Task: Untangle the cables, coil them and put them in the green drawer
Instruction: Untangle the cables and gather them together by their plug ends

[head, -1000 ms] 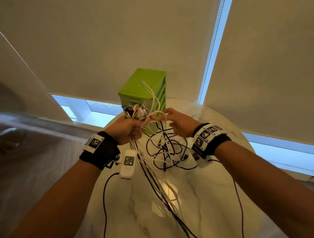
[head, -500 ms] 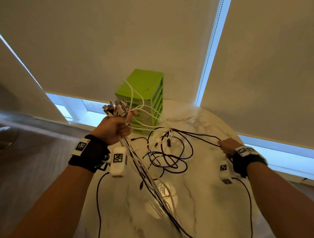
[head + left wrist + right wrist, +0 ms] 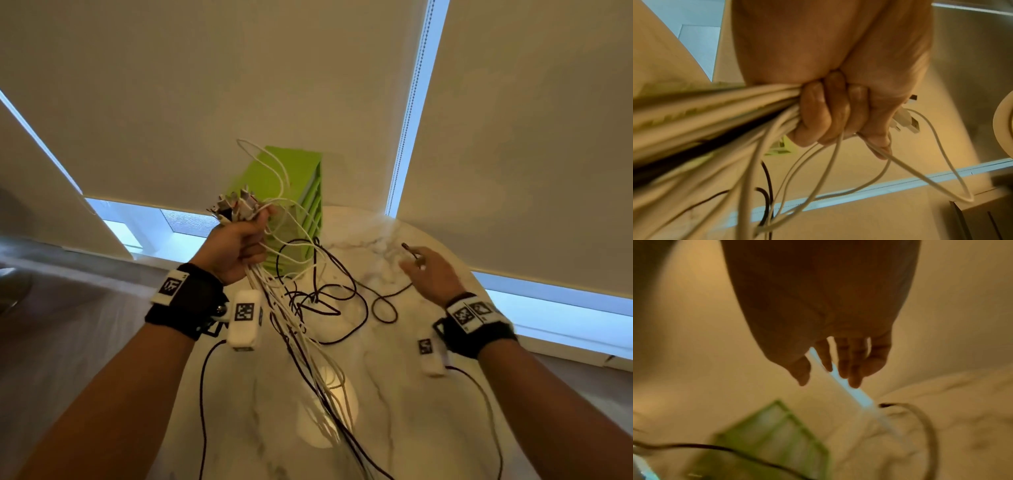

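My left hand [image 3: 236, 243] is held up above the table and grips a thick bundle of white and black cables [image 3: 301, 342], with the fingers [image 3: 830, 113] curled round it. The plug ends [image 3: 236, 204] stick out above the fist. White loops hang in front of the green drawer unit [image 3: 298, 192], which stands at the table's far edge. A loose black cable [image 3: 346, 298] lies in loops on the table, and its free end [image 3: 409, 248] is by my right hand [image 3: 424, 270]. That hand hovers with relaxed fingers [image 3: 838, 363] and holds nothing.
The round white marble table [image 3: 411, 394] carries the cables, and its edge curves off at right. Closed beige roller blinds [image 3: 205, 85] cover the windows behind it. Thin black leads [image 3: 202, 394] hang from both wrist cameras over the table.
My right hand pulled a black cable out to the right, away from the bundle, then let it go and opened. My left hand rose a little, keeping its hold on the bundle.
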Tool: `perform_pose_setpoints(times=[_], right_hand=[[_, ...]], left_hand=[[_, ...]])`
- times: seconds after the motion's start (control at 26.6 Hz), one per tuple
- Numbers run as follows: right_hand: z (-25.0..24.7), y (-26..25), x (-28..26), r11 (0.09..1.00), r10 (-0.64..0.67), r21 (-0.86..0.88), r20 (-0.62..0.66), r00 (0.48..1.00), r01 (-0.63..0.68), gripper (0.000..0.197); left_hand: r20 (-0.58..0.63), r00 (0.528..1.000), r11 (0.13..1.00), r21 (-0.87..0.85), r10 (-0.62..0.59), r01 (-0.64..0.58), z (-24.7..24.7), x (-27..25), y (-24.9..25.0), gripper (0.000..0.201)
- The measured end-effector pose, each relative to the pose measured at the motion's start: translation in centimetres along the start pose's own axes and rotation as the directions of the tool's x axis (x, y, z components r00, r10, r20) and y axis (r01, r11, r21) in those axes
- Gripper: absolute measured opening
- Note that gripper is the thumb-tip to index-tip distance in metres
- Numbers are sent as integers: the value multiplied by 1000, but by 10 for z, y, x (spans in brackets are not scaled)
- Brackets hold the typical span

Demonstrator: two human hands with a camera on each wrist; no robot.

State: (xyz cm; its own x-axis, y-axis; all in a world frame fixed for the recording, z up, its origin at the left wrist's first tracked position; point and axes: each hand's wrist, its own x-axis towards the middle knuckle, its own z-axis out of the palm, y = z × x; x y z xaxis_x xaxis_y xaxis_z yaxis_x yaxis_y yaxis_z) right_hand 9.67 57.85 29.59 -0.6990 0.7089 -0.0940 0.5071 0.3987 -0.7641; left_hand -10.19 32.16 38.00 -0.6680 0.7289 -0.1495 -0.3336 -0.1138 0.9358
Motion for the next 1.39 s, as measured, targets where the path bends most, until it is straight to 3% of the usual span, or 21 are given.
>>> perform_pose_setpoints(times=[0.04, 0.11, 0.19, 0.23, 0.26, 0.34, 0.41, 0.49, 0.56, 0.6, 0.64, 0.72, 0.75, 0.83, 0.94, 0.98, 1.05, 1.13, 1.2, 1.28, 1.39], right_hand=[[10, -26, -6, 984, -96, 160, 105, 990, 79, 41], [32, -70, -22, 951, -240, 264, 312, 919, 159, 33], [46, -78, -27, 913, -375, 294, 333, 865, 282, 15], [45, -71, -24, 908, -367, 318, 285, 885, 274, 21], [41, -56, -19, 912, -320, 331, 203, 925, 243, 26], [18, -7, -3, 967, -84, 241, -5, 996, 83, 30], [-8, 48, 8, 987, 147, 74, -97, 984, -140, 29], [-23, 90, 10, 894, 383, -215, -92, 919, -394, 29], [-27, 105, 15, 800, 403, -434, -125, 907, -415, 35], [-26, 97, 17, 796, 380, -462, -120, 917, -390, 36], [-22, 86, 22, 855, 321, -386, -131, 938, -346, 36], [-9, 48, 26, 984, 55, -148, -266, 962, -97, 33], [4, 20, 21, 997, -69, -38, -283, 957, 61, 28], [30, -43, 0, 935, -318, 124, -115, 941, 331, 30], [68, -96, -18, 911, -410, 96, 306, 859, 401, 57], [79, -98, -16, 916, -388, 43, 351, 853, 399, 57], [90, -92, -12, 927, -363, 26, 313, 877, 374, 39], [85, -78, -6, 922, -387, 124, 244, 890, 367, 19], [72, -43, 5, 944, -278, 223, 132, 952, 244, 25], [50, 9, 19, 976, 28, 214, 44, 999, -37, 26], [18, 86, 25, 889, 455, 66, -5, 891, -453, 22]], left_hand=[[3, 1000, 1000, 9, 1, -1, 6, 2, 0, 23], [14, 1000, 1000, 15, 11, -11, 15, 2, 0, 20], [6, 1000, 1000, 17, 9, -9, 15, 0, 3, 21], [-15, 1000, 1000, 7, 1, -1, 10, -3, 5, 25], [-47, 999, 1000, -20, -10, 10, 2, -5, 7, 31], [-116, 993, 994, -110, -32, 20, -15, -10, 10, 36], [-159, 987, 988, -153, -34, 9, -28, -14, 11, 31], [-149, 988, 987, -159, -28, 5, -30, -13, 9, 27], [-121, 992, 989, -150, -23, 4, -23, -9, 10, 26], [-108, 994, 991, -131, -32, 18, -17, -9, 10, 26], [-92, 995, 994, -106, -41, 32, -10, -7, 11, 25], [-56, 997, 996, -72, -49, 45, 0, -4, 9, 23], [-45, 998, 997, -67, -50, 47, 4, -2, 7, 22], [-27, 998, 996, -74, -58, 56, 9, 0, 5, 23], [-8, 998, 993, -103, -61, 60, 10, 0, 4, 24], [-10, 998, 993, -104, -56, 55, 8, -2, 4, 24], [-16, 999, 993, -108, -41, 39, 3, -5, 5, 24], [-47, 998, 990, -137, -29, 22, -7, -8, 7, 32], [-77, 997, 981, -196, -22, 6, -16, -12, 9, 36], [-81, 997, 970, -242, -15, -5, -21, -14, 11, 25], [-61, 998, 969, -247, -21, 5, -19, -14, 12, 23]])
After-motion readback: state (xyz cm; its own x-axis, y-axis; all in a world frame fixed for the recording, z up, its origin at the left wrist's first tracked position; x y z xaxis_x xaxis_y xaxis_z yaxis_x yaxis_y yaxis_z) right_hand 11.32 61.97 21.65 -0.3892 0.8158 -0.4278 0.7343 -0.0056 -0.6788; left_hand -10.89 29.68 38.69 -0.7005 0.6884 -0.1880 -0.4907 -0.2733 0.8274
